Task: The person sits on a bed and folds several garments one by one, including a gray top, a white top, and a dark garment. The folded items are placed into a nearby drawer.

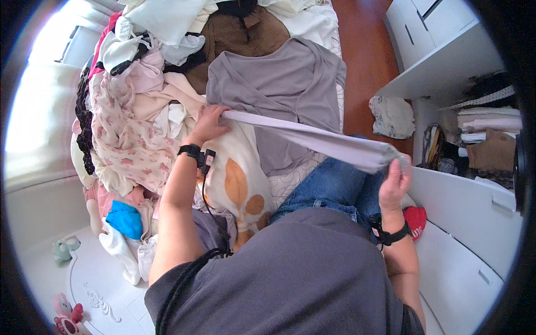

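Observation:
A long, narrow pale lilac piece of fabric is stretched between my two hands, over my jeans and the bed's edge. My left hand grips its narrow end above the heap of clothes. At the other end, my right hand pinches a wider part with a greyish, lacy-looking edge. Beneath the strip lies a grey-mauve wrap-style top, spread on the bed with one sleeve reaching toward me. Below my left hand is a cream blanket with orange leaf shapes.
Heaped clothes, including a pink floral garment and a blue cloth, cover the bed's left side. A brown garment lies behind the grey-mauve top. To the right stands an open white cabinet with folded clothes; a bundled cloth sits beside it.

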Demonstrator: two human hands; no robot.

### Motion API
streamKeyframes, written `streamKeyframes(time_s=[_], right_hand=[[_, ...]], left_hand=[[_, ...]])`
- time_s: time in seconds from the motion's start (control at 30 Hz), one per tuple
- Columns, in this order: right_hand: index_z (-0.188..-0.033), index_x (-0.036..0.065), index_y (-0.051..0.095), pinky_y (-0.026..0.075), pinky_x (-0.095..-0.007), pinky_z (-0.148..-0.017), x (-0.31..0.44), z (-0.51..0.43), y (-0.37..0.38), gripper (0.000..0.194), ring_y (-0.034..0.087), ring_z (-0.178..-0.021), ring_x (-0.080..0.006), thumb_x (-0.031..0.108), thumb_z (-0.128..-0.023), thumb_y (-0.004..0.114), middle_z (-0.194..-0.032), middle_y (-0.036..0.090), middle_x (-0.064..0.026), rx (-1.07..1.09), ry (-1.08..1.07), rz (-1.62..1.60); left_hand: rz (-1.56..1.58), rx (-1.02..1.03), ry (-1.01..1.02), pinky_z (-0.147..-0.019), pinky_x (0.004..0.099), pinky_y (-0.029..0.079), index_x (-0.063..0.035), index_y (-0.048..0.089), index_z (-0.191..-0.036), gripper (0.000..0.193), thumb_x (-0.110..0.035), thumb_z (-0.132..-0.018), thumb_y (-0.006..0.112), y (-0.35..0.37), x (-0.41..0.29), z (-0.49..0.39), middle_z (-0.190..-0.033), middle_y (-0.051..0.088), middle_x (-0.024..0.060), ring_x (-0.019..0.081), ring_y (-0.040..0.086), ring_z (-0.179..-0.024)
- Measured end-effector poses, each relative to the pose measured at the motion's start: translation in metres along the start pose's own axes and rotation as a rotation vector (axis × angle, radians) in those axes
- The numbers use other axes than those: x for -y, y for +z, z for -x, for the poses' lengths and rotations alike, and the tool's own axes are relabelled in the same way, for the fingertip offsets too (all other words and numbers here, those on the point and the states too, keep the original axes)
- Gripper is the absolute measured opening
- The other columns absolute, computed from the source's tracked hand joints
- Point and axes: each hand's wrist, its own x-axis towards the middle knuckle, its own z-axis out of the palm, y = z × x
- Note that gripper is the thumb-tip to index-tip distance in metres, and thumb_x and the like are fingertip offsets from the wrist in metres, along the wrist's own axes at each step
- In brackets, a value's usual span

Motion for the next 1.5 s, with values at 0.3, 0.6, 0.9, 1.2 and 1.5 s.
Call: streamKeyframes(time_s=[0.3,0.6,0.9,1.2,1.5], right_hand=[[-0.1,0.0,0.055,0.038,-0.0224,-0.076,0.023,-0.028,-0.004,0.021,0.048,-0.082,-0.0087,0.017,-0.098,0.042,-0.09,0.056,-0.0014,-0.137,-0.128,0.002],[-0.1,-0.002,0.059,0.043,-0.0289,-0.078,-0.06,-0.093,0.034,0.024,0.056,-0.083,-0.0149,0.019,-0.093,0.05,-0.091,0.063,-0.0078,-0.038,0.121,0.036],[-0.097,0.003,0.061,0.047,-0.0353,-0.072,-0.224,-0.206,0.096,0.029,0.062,-0.083,-0.0256,0.029,-0.088,0.053,-0.088,0.066,-0.0121,0.051,0.264,0.311],[-0.109,0.011,0.058,0.038,-0.0422,-0.088,-0.316,-0.148,0.095,0.043,0.053,-0.099,-0.0196,0.047,-0.092,0.043,-0.106,0.06,-0.0034,0.188,1.234,-0.402],[-0.117,0.004,0.053,0.044,-0.0396,-0.085,-0.332,-0.172,0.115,0.051,0.055,-0.1,-0.0236,0.047,-0.091,0.045,-0.111,0.059,-0.0093,-0.032,1.384,-0.798]], left_hand=[[0.133,-0.092,0.032,-0.098,0.0354,0.034,-0.0065,0.057,-0.109,0.036,-0.018,-0.075,0.063,0.002,0.046,-0.019,-0.107,0.059,0.0106,0.0258,0.053,-0.108],[0.603,-0.193,-0.271,-0.07,0.0303,0.043,-0.0005,0.062,-0.085,0.028,-0.028,-0.082,0.058,-0.033,0.082,-0.028,-0.077,0.06,0.0131,0.0151,0.056,-0.076],[-0.337,-0.228,-0.432,-0.092,0.0464,0.034,-0.0103,0.061,-0.088,0.024,-0.028,-0.073,0.066,-0.043,0.035,-0.048,-0.088,0.063,0.0099,0.0296,0.056,-0.091],[-0.094,-0.227,0.194,-0.106,0.0562,0.018,-0.0115,0.033,-0.139,0.067,-0.035,-0.082,0.06,0.089,-0.174,-0.121,-0.146,0.025,0.0169,0.0359,0.018,-0.136],[-0.185,0.103,-0.336,-0.097,0.0697,0.016,-0.0082,0.007,-0.146,0.092,-0.061,-0.082,0.048,0.116,-0.118,-0.129,-0.152,0.001,0.0167,0.0391,0.002,-0.138]])
